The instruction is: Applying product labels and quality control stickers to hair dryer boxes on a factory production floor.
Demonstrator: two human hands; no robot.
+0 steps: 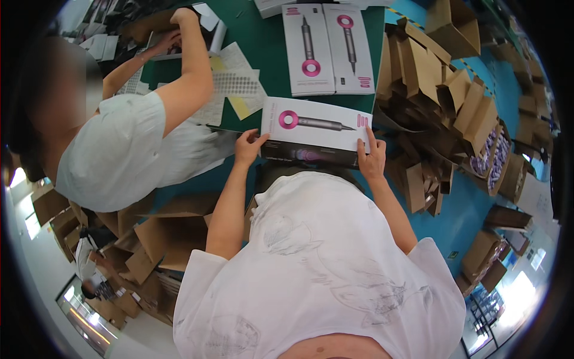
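Note:
A hair dryer box (326,140), white on top with a pink and grey dryer printed on it and dark on its near side, lies level at the table's near edge in front of me. My left hand (248,147) is closed on its left end, thumb and fingers at the corner. On the right end, my right hand (372,157) grips the box with fingers up along its side. Just beyond lie two more hair dryer boxes side by side, the left one (308,51) and the right one (350,48), with the same pink and grey print.
To my left a co-worker in a white top (131,143) reaches into an open box (215,36). Sticker sheets (236,84) lie on the green table (254,30) between us. Open brown cartons (472,113) crowd the right side, and another open carton (179,230) stands at lower left.

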